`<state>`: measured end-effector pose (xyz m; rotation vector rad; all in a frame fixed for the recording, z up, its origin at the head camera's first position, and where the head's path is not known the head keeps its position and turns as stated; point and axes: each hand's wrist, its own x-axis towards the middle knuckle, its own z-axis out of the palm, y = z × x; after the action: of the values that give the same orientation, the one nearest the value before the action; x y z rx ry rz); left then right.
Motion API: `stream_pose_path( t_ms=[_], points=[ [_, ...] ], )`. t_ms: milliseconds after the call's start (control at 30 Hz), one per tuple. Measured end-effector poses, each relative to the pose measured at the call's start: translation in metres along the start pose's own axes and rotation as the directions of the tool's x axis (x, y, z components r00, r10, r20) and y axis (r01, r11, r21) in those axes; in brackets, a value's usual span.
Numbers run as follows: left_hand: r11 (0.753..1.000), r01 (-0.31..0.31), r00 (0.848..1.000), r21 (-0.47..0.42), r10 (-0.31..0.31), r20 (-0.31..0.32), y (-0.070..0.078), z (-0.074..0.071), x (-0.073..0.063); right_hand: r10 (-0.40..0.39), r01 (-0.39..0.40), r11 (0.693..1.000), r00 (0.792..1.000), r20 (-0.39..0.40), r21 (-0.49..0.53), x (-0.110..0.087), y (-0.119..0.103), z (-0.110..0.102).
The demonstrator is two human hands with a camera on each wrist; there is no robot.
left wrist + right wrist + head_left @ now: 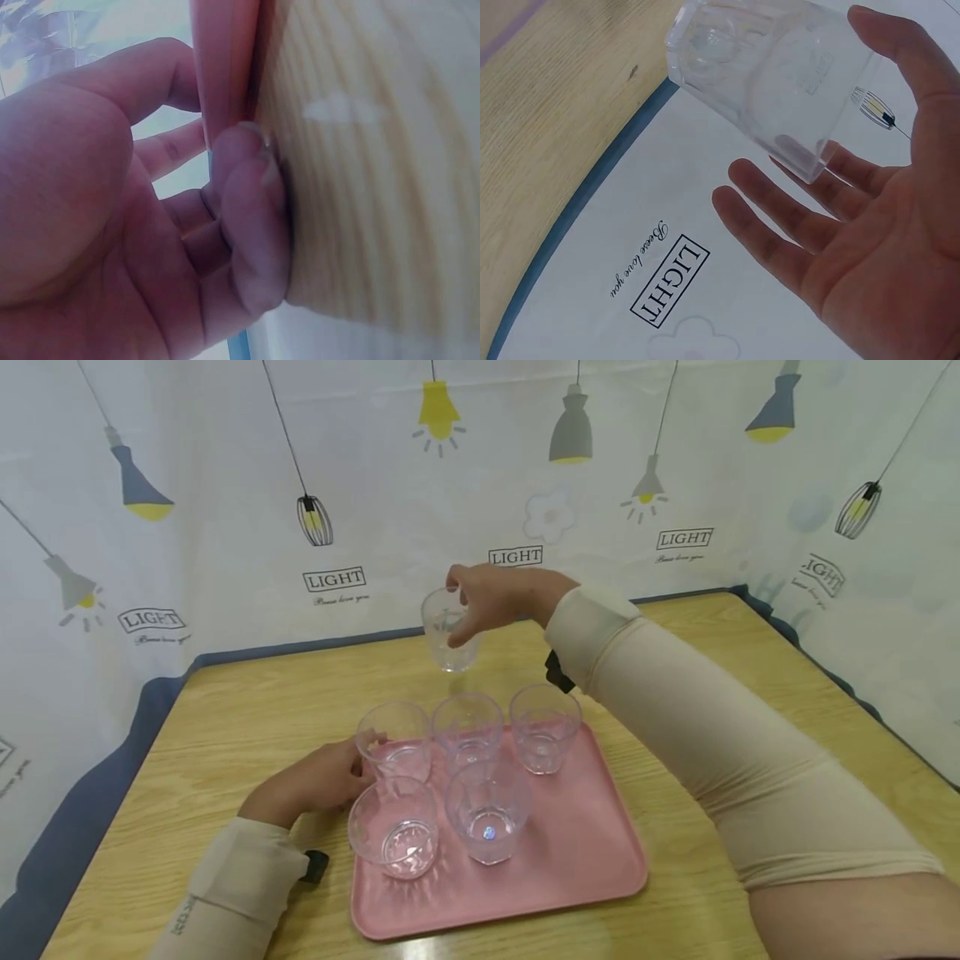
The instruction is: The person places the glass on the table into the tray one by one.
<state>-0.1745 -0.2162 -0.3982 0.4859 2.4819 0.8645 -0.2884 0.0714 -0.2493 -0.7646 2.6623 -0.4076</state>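
Above the far part of the table, my right hand [491,597] pinches a clear plastic cup [442,625] between thumb and fingers near its rim. The cup is upright and off the tabletop. In the right wrist view the thumb lies on one side of the cup [772,82] and fingertips on the other, the remaining fingers spread. My left hand [326,779] grips the left edge of a pink tray [570,868]. The left wrist view shows the thumb over the tray's rim [221,67] and the fingers curled low against it, by the wood.
Several clear cups stand on the tray, including a front left cup [405,847], a front middle cup [491,835] and a back right cup [545,735]. Beyond the wooden table [247,718] hangs a lamp-printed cloth [225,485].
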Motion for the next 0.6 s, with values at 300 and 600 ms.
stream_pose_path(
  t_ms=[300, 600],
  points=[
    [1.0, 0.009, 1.0, -0.011, -0.009, 0.002, -0.002, 0.001, -0.001, -0.042, 0.045, 0.999, 0.991, -0.124, 0.022, -0.015, 0.008, -0.001],
    [0.999, 0.004, 1.0, 0.041, -0.004, -0.005, 0.002, 0.0, -0.001, -0.097, 0.118, 0.992, 0.936, -0.339, 0.043, -0.033, 0.008, 0.0]
  ],
)
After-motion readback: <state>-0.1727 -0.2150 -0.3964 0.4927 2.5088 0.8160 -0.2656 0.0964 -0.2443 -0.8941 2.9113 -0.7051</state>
